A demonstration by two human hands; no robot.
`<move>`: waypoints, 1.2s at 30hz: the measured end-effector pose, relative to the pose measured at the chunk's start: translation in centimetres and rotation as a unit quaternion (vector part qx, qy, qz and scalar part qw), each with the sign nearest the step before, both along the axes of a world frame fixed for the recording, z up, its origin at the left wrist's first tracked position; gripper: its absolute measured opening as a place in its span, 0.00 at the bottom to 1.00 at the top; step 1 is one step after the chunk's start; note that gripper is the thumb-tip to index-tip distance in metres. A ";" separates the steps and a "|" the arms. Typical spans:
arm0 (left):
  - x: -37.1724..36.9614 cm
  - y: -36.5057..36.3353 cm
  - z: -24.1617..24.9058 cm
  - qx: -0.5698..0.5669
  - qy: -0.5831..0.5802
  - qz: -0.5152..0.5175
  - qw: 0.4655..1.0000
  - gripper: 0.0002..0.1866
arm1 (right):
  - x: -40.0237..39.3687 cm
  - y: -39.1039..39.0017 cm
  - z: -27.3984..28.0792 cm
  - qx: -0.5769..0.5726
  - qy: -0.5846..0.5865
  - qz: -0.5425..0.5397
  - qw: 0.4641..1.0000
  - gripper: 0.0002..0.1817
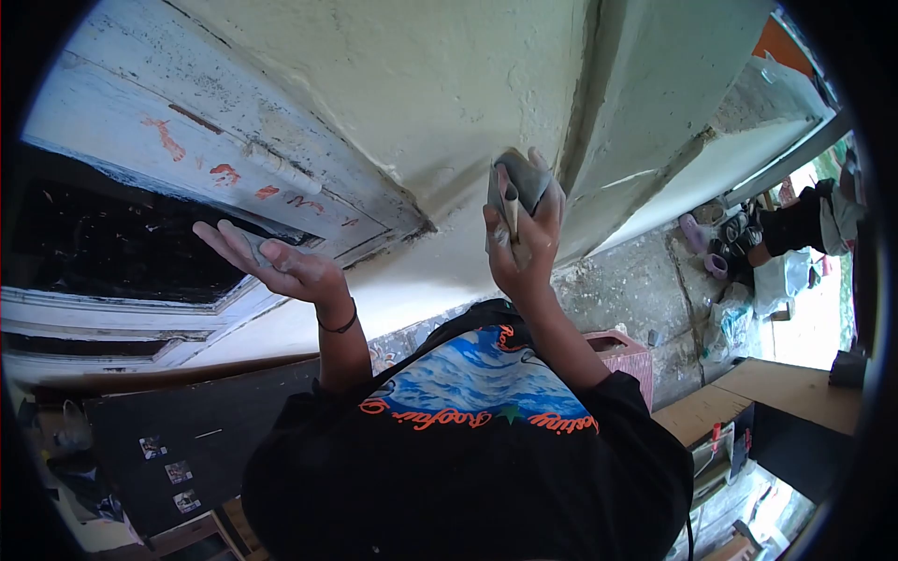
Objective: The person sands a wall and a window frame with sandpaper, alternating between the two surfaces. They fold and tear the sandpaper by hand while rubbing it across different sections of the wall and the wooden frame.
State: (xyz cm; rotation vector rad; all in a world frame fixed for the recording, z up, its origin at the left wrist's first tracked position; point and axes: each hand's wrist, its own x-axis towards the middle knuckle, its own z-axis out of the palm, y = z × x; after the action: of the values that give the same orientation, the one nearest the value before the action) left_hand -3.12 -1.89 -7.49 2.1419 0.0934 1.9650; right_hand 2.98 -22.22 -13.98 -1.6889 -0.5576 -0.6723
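My right hand (526, 245) is raised close to the pale wall (449, 103), its fingers closed round a folded sheet of grey sandpaper (530, 185). One edge of the sheet curls over and shows a lighter side. My left hand (281, 268) is held out with the palm up and the fingers stretched. Pale grey dust coats its palm and fingertips, and a dark band circles the wrist. Behind it lies a worn white wooden frame (271, 178) with orange-red smears, around a dark pane (112, 229).
Shoes (725, 243) and plastic bags (730, 323) lie on the stained floor (622, 266) at the right. A pink crate-like box (629, 363) is beside my right arm. A dark board with small pictures (224, 425) stands at lower left, a brown-topped cabinet (795, 393) at lower right.
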 end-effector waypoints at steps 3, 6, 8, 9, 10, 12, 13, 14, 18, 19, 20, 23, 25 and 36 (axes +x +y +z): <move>1.1 0.2 0.6 0.030 0.005 -0.001 1.000 0.28 | -0.5 0.5 -2.6 -0.062 -0.029 -0.046 0.997 0.27; 3.3 0.0 1.0 0.048 -0.007 0.034 0.998 0.29 | -0.2 1.5 -4.1 -0.086 -0.040 -0.062 0.994 0.32; 3.7 0.1 1.0 0.069 -0.002 0.078 0.995 0.30 | 0.2 1.8 -4.5 -0.083 -0.037 -0.071 0.993 0.31; 3.9 0.2 1.0 0.087 0.003 0.126 0.988 0.31 | 0.5 1.9 -4.5 -0.083 -0.035 -0.076 0.993 0.31; 4.0 0.2 1.0 0.089 0.000 0.123 0.988 0.30 | 0.8 2.0 -4.4 -0.082 -0.034 -0.079 0.993 0.31; 4.3 0.3 0.9 0.080 -0.007 0.102 0.992 0.30 | 1.5 1.9 -4.1 -0.074 -0.056 -0.079 0.993 0.31; 4.2 0.3 0.8 0.071 -0.014 0.086 0.994 0.29 | 1.5 1.9 -3.8 -0.076 -0.052 -0.073 0.993 0.31; 4.2 0.1 1.0 0.074 -0.017 0.084 0.994 0.29 | 1.6 1.9 -3.2 -0.039 -0.050 -0.047 0.997 0.31; 4.4 0.6 0.8 0.082 -0.042 0.064 0.994 0.26 | 1.0 2.2 -1.1 0.011 -0.065 0.019 0.998 0.29; 4.4 0.8 0.6 0.082 -0.042 0.069 0.993 0.26 | 0.7 2.2 -0.6 0.021 -0.067 0.049 0.996 0.29; 4.3 0.9 0.5 0.080 -0.041 0.068 0.994 0.26 | 0.4 2.2 0.0 0.019 -0.082 0.031 0.996 0.27; 4.3 1.1 0.5 0.086 -0.045 0.058 0.994 0.25 | 0.5 2.1 -0.2 0.032 -0.060 0.069 0.995 0.25; 4.3 1.2 0.6 0.102 -0.047 0.043 0.993 0.24 | 0.3 1.7 0.4 0.042 -0.049 0.055 0.996 0.24; 2.1 0.6 1.3 0.051 0.028 0.048 0.997 0.30 | 3.0 1.0 1.5 0.032 -0.080 -0.044 0.995 0.29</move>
State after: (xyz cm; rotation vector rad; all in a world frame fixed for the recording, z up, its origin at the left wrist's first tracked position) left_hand -0.98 -1.32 -6.18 2.2969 0.1103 2.0036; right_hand 6.01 -21.23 -12.52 -1.6152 -0.5696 -0.8858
